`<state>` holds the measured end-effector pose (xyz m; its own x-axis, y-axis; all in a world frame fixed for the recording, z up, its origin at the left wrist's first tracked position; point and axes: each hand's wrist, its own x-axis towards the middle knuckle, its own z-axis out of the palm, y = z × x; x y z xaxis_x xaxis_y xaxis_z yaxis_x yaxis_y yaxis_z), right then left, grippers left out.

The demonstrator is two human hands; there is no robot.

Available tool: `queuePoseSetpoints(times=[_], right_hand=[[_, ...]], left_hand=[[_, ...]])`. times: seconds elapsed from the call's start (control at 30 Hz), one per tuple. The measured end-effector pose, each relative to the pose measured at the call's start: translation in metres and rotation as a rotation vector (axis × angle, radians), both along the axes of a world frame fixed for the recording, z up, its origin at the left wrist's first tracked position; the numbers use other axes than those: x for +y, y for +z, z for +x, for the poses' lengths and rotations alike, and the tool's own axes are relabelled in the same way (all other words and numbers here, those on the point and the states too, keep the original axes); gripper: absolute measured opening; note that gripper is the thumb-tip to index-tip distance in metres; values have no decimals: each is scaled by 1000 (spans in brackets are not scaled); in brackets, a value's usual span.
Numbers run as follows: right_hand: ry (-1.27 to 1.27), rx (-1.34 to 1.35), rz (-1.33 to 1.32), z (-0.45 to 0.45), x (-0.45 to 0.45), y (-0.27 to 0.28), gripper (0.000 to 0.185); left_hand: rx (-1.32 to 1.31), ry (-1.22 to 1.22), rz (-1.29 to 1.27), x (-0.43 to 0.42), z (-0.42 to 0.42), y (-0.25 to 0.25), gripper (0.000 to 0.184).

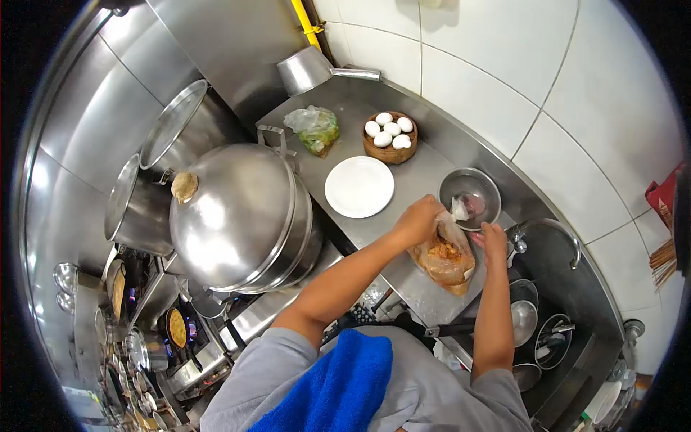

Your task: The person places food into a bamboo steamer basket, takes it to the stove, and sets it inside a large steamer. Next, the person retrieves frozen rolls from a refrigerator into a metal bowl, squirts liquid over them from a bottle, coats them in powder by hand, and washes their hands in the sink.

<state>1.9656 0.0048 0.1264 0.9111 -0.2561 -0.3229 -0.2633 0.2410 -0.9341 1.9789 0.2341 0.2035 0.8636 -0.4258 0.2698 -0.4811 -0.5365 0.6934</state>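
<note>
My left hand (417,222) is closed on the gathered top of a clear plastic bag (445,261) with orange-brown food inside. The bag rests on the steel counter near its right edge. My right hand (492,241) is at the other side of the bag's neck, its fingers bent together; what they pinch is too small to tell. Just beyond both hands stands a metal bowl (487,183) with something pinkish and a piece of whitish plastic in it. A white plate (359,187) lies to the left of the bowl.
A basket of white eggs (389,153), a bag of greens (312,129) and a steel pot (305,70) stand farther back. A large domed steamer (234,216) is at the left, above lit burners with pans. The sink (568,288) with bowls and a faucet is at the right.
</note>
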Motion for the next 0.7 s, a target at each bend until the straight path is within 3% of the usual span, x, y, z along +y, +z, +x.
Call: queuePoseSetpoints(times=[0.17,0.23,0.4,0.43,0.57,0.7], right_hand=[[-56,20,-20,-20,-3,-6,13],[-104,49,97,-32,-1,-3,13],[-164,71,11,-65,-3,1,12],[-167,88,-2,-71,-4,1,11],[-166,100,-22,-97,-10,1,10],[-193,111,-42,-121,-7,12,11]], left_hand=[[-43,63,-43,13,12,0,23],[-54,145,-85,18,18,0,25],[191,268,-172,27,56,-28,25],[263,292,-293,30,71,-45,22],[547,302,-608,21,94,-27,18],[580,329,-525,9,130,-16,28]])
